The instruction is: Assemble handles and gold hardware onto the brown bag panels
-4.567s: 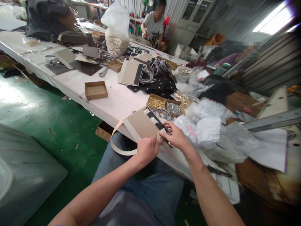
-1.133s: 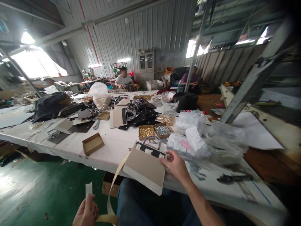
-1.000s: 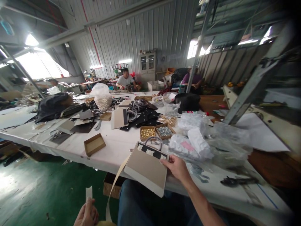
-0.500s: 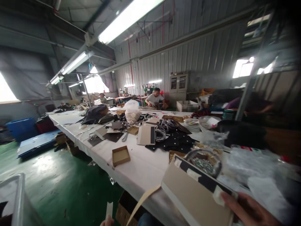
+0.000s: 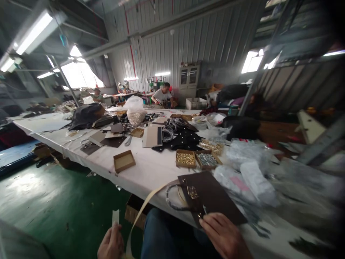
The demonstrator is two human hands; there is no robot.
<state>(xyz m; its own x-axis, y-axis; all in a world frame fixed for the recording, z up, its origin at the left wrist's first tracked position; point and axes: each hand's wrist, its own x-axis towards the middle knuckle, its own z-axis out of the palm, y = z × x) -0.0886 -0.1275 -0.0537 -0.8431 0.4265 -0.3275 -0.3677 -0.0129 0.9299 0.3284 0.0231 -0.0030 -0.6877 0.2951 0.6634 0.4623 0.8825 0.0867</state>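
Note:
A dark brown leather panel (image 5: 212,196) lies face up at the near table edge, with a gold clasp (image 5: 192,192) and a wrapped ring handle (image 5: 172,205) at its left end. My right hand (image 5: 225,237) grips the panel's near corner, fingers curled over it. A tan strap (image 5: 145,205) hangs from the panel down past my knee. My left hand (image 5: 111,244) is low over the floor, pinching a small white strip (image 5: 115,217) upright beside the strap.
Beyond the panel sit small boxes of gold rivets (image 5: 185,158) and silver rivets (image 5: 207,159), an open cardboard box (image 5: 124,161), plastic bags (image 5: 250,180) to the right and a tan panel (image 5: 152,136) further back. A carton (image 5: 133,214) stands under the table. People work at far benches.
The panel has been turned over, from its tan backing side to its dark brown face with the clasp. My left hand stays low with the white strip. The view swung up, then back down.

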